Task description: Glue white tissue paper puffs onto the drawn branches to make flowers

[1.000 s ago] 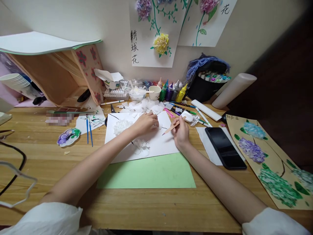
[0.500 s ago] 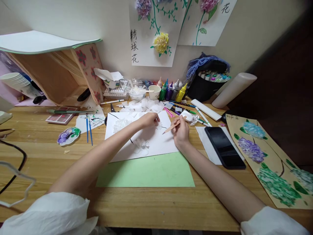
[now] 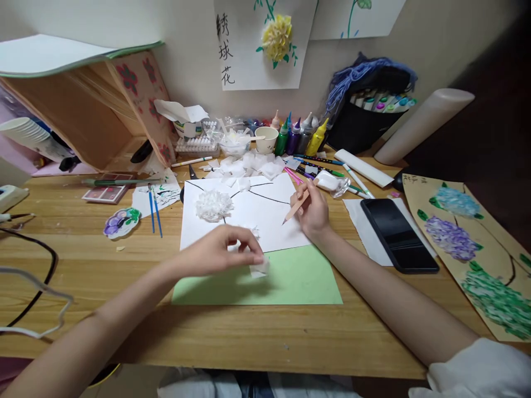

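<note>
My left hand (image 3: 226, 250) pinches a small white tissue paper piece (image 3: 259, 267) above the green sheet (image 3: 307, 279). In my right hand (image 3: 313, 210) is a pencil (image 3: 299, 202), its tip pointing down over the white paper (image 3: 271, 229). That paper bears thin dark stem lines and a fluffy white tissue flower (image 3: 214, 205) at its left. A second white cluster lies partly hidden behind my left hand. Past the paper's far edge sits a pile of white tissue pieces (image 3: 253, 165).
Paint bottles (image 3: 295, 138) and a paper cup (image 3: 266, 139) stand at the back. A phone (image 3: 397, 235) lies on the right, beside a painted flower picture (image 3: 456, 243). Left of the paper are two blue brushes (image 3: 155, 213), a small palette (image 3: 121, 222) and a wooden box (image 3: 83, 110).
My left hand has drawn back from the paper's far part toward me, with a tissue piece in its fingers. My right hand keeps the pencil near the paper's right edge. The view has tilted down.
</note>
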Tool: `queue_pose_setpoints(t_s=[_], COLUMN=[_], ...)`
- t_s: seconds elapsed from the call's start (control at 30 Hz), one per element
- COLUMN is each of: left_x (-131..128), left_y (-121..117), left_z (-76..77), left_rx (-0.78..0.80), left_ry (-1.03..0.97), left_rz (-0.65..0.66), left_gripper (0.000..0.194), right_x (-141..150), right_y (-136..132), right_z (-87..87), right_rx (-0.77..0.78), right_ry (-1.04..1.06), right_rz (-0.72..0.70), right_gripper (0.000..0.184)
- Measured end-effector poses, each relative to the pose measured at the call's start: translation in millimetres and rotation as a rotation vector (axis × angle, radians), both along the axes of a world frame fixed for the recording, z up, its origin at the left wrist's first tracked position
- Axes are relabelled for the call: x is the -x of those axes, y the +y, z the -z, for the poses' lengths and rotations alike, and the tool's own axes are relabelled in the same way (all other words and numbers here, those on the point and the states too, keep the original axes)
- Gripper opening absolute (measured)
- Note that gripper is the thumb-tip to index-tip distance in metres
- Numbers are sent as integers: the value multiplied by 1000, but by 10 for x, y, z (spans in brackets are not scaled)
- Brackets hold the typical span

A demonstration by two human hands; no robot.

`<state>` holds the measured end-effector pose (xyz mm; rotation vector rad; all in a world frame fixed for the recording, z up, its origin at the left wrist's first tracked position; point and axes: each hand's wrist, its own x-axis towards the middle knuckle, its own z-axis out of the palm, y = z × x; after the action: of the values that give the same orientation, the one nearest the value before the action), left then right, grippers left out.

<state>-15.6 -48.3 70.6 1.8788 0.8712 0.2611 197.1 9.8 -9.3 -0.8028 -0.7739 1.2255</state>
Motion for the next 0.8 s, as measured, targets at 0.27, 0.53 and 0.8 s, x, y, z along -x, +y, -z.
queue_pose_setpoints(t_s=[0.27,0.53,0.8], left_x=[-167,-204,-188], left_y=[-172,-72,-32], left_z=[519,557,551], left_rx=[-654,-892,-875], left_ry=[211,315,324], left_rz=[-312,-391,-436], left_gripper=[18,17,14], right_x=[63,86,118], right_y=[-143,-194,-245], right_z=[-47,-47,-68], right_rx=[-13,-18,-137], right_ry=[-121,-328,-489], right_rz=[-290,-313,-228], right_gripper=[41,44,41])
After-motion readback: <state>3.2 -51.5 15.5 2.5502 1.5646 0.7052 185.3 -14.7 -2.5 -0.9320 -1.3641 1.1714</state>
